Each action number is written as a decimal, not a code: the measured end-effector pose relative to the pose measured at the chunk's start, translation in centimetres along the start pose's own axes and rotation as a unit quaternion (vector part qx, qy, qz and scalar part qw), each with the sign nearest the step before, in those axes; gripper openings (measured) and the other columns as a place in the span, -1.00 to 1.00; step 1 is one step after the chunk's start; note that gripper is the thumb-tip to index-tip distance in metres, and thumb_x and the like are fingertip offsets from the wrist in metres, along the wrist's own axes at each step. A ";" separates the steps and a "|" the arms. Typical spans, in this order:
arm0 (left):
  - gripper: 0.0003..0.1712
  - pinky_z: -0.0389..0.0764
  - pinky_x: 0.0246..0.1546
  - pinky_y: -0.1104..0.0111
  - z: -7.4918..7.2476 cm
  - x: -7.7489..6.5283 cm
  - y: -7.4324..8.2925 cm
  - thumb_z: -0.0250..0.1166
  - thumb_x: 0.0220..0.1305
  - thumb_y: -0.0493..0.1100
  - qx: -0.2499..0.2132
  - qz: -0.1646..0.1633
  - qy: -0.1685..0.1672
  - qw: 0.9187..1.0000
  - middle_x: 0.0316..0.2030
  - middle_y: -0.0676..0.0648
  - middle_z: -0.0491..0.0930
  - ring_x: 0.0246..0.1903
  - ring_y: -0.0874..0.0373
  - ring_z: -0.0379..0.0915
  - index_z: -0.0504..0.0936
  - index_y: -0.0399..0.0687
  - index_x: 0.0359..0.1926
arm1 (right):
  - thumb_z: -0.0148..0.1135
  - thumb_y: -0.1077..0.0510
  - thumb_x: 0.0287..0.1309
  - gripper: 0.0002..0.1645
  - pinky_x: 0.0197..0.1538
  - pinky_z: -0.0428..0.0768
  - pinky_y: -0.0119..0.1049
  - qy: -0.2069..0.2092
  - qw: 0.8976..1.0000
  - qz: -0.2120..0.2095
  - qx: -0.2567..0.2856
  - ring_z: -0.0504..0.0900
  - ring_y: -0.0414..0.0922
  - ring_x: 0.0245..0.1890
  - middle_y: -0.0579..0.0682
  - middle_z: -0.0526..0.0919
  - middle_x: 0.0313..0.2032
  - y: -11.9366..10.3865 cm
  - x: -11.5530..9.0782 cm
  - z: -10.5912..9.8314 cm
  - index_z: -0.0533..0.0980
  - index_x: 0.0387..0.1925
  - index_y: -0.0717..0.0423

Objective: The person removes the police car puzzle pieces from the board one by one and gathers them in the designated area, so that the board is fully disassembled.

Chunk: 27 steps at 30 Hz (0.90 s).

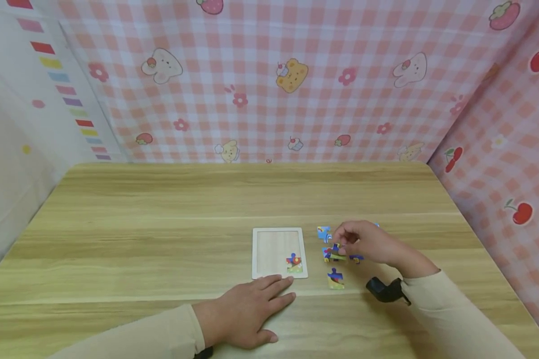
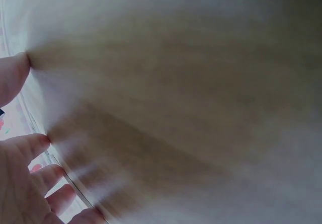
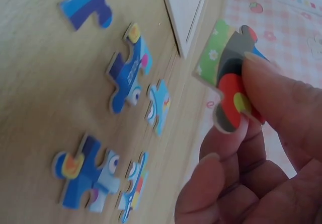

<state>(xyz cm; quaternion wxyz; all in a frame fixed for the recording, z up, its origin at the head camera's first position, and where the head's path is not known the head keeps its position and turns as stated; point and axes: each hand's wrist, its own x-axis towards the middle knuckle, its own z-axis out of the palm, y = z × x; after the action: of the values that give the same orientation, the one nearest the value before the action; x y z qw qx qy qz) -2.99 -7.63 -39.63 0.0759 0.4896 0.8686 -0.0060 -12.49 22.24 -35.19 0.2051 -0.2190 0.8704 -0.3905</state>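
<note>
My right hand pinches a jigsaw piece between thumb and fingers, raised above the table. That piece has a green edge with white flowers, a grey band and a red round patch. My left hand lies palm down with spread fingers, its fingertips at the near edge of a white-rimmed puzzle tray. One piece with a blue knob sits in the tray's near right corner. Under and around my right hand lie several loose pieces, among them a blue one and one with an eye.
A loose piece with a yellow edge lies right of the tray, nearest me. A light blue piece lies farther back. The wooden table meets a pink checked curtain behind it. A black wrist device hangs under my right sleeve.
</note>
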 end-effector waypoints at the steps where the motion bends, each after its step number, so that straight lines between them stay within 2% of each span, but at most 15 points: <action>1: -0.19 0.28 0.30 0.32 0.0 0.0 0.0 0.09 0.29 0.30 0.002 0.000 0.001 1.000 0.45 -0.09 0.12 0.38 0.02 0.11 0.24 0.03 0.43 | 0.25 0.36 0.15 -0.91 -0.28 0.45 -0.35 -0.002 1.000 -0.001 0.004 0.43 -0.12 -0.35 -0.05 0.48 -0.40 0.1 -0.1 0.0 0.54 -0.29 0.19; 9: -0.20 0.29 0.29 0.32 0.0 0.0 0.1 0.09 0.29 0.29 0.009 0.000 0.004 1.000 0.44 -0.09 0.13 0.38 0.01 0.12 0.25 0.02 0.43 | 0.23 0.41 0.09 -0.91 -0.32 0.43 -0.39 -0.020 1.000 -0.006 0.022 0.43 -0.17 -0.40 -0.08 0.46 -0.46 0.9 -1.0 -0.2 0.53 -0.33 0.23; 14: -0.20 0.28 0.29 0.33 -0.1 0.0 0.2 0.10 0.28 0.29 0.013 0.001 0.009 1.000 0.44 -0.10 0.14 0.38 0.01 0.13 0.25 0.02 0.42 | 0.23 0.41 0.08 -0.87 -0.29 0.43 -0.38 -0.033 0.999 -0.004 0.009 0.43 -0.17 -0.39 -0.08 0.48 -0.45 1.7 -1.6 -0.3 0.55 -0.33 0.17; 19: -0.20 0.28 0.29 0.32 -0.1 0.0 0.2 0.11 0.28 0.29 0.011 0.000 0.011 1.000 0.44 -0.09 0.14 0.37 0.01 0.13 0.26 0.02 0.42 | 0.25 0.39 0.06 -0.87 -0.30 0.44 -0.39 -0.028 0.999 -0.027 -0.007 0.43 -0.24 -0.40 -0.10 0.48 -0.46 2.5 -2.3 -0.6 0.55 -0.35 0.15; 27: -0.20 0.28 0.30 0.31 -0.2 0.0 0.2 0.11 0.28 0.29 0.001 -0.002 0.005 1.000 0.44 -0.09 0.13 0.38 0.01 0.12 0.25 0.03 0.43 | 0.31 0.33 0.07 -0.89 -0.30 0.44 -0.40 -0.043 0.999 -0.024 -0.007 0.42 -0.28 -0.38 -0.13 0.47 -0.44 3.4 -3.1 -0.8 0.55 -0.35 0.12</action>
<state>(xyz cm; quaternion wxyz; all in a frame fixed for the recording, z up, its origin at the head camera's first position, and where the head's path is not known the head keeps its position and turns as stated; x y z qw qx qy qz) -2.87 -7.52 -39.45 0.0708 0.4882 0.8699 -0.0046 -11.13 26.48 -36.76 0.2314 -0.2581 0.8578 -0.3795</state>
